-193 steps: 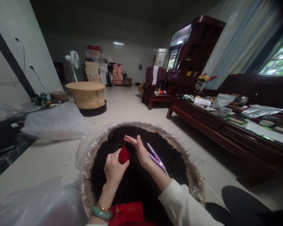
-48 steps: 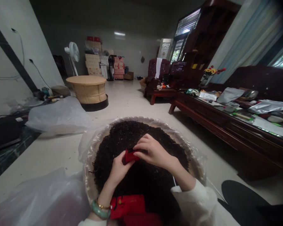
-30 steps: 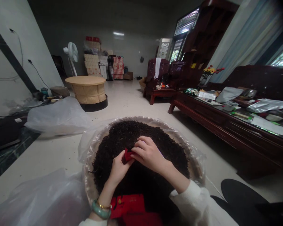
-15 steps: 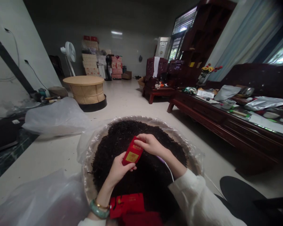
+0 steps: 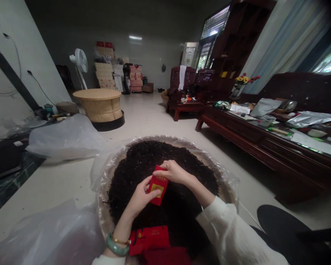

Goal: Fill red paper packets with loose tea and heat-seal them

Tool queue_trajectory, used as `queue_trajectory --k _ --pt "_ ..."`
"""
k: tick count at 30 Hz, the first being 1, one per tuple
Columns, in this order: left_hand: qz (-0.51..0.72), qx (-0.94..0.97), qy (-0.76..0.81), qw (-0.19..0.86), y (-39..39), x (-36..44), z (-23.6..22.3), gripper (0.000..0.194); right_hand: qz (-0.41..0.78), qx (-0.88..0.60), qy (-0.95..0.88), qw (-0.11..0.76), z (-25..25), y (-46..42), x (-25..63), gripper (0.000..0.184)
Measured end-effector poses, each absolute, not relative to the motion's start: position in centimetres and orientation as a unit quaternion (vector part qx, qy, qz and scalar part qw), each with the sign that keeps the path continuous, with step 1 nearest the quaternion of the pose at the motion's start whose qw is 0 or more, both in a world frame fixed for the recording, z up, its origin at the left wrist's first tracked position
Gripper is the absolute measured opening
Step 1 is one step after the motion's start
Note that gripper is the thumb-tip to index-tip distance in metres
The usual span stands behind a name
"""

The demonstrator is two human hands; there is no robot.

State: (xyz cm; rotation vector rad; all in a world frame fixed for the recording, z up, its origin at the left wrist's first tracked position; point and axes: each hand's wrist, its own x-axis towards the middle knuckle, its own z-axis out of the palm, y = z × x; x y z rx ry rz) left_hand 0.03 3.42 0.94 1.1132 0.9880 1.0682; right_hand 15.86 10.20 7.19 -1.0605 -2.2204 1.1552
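Both hands hold a small red packet (image 5: 157, 189) with a yellow label over a wide round basket (image 5: 228, 184) lined with clear plastic and heaped with dark loose tea leaves (image 5: 146, 158). My left hand (image 5: 139, 198) grips the packet's lower left edge, fingers closed; a green bangle circles that wrist. My right hand (image 5: 174, 172) pinches the packet's top edge. A stack of flat red packets (image 5: 149, 239) lies at the basket's near edge, below my hands.
Clear plastic bags lie on the floor at left (image 5: 63, 138) and near left (image 5: 44, 235). A round wooden stand (image 5: 98, 105) and a fan (image 5: 78, 62) stand further back. A long dark wooden table (image 5: 264, 143) with foil bags runs along the right.
The packet, earlier bunched between my hands, has been turned upright with its label facing me. The purple tool held in my right hand 6.4 s ago is gone from view.
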Motion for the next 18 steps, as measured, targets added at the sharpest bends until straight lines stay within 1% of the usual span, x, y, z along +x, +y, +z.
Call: queue_trajectory --k 3,5,8,9,10,12,13,14,16,18 --pt "0.471 0.458 0.429 0.62 3.5 0.4 1.1 0.05 0.281 -0.37 -0.85 0.251 7.9 9.8 15.9 0.028" --pt "0.484 0.445 0.432 0.618 3.4 0.5 1.0 0.053 0.203 -0.372 -0.86 0.285 8.1 9.5 15.8 0.016" --pt "0.499 0.419 0.413 0.636 3.3 0.7 1.0 0.057 0.182 -0.369 -0.859 0.305 7.7 9.5 15.7 0.01" --pt "0.501 0.409 0.407 0.645 3.3 0.8 1.0 0.058 0.184 -0.366 -0.856 0.316 7.6 9.5 15.6 0.01" --pt "0.502 0.4 0.404 0.652 3.3 0.9 1.0 0.058 0.184 -0.365 -0.851 0.329 7.5 9.5 15.6 0.013" --pt "0.502 0.396 0.41 0.651 3.3 1.0 1.2 0.057 0.169 -0.37 -0.848 0.34 7.5 9.4 15.4 0.032" --pt "0.502 0.403 0.417 0.642 3.4 1.0 1.3 0.056 0.154 -0.378 -0.852 0.329 7.6 9.3 15.3 0.038" --pt "0.503 0.417 0.425 0.627 3.5 1.1 1.3 0.054 0.137 -0.39 -0.858 0.304 7.8 9.2 15.1 0.039" --pt "0.505 0.454 0.441 0.587 3.6 1.2 1.4 0.048 0.097 -0.426 -0.869 0.232 8.3 8.8 14.4 0.035" --pt "0.5 0.481 0.455 0.558 3.7 1.3 1.2 0.04 0.062 -0.464 -0.868 0.163 8.6 8.6 13.6 0.042"
